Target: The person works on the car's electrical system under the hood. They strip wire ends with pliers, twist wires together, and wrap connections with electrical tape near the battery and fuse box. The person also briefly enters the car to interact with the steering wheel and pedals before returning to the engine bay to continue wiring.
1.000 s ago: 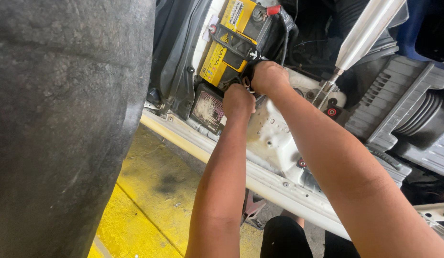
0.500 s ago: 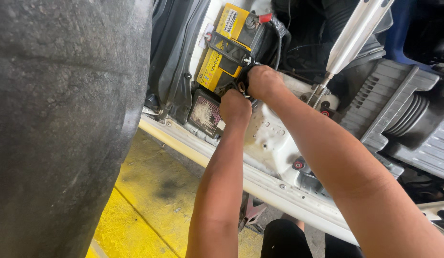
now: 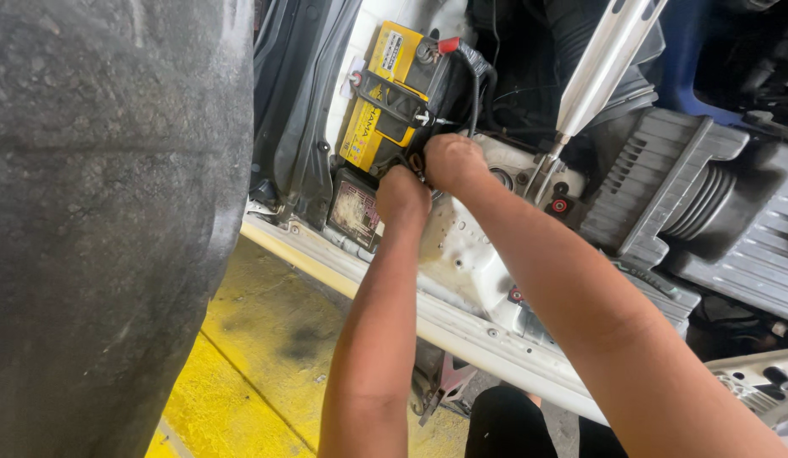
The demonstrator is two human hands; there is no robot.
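— two hands are seen at the near end of the yellow-topped battery (image 3: 392,93), which sits in its tray in the engine bay, right of the dark tyre (image 3: 105,212).
— how are they closed?
— left hand (image 3: 402,193) and right hand (image 3: 451,161) are curled there; what is gripped cannot be told. wrists are best kept clear of the red-capped terminal (image 3: 447,44).

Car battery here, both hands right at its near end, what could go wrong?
Both the left hand and right hand press at the yellow car battery, close to its cables; bare skin might get pinched or touch a live terminal. The fingers are hidden, so grip is uncertain.
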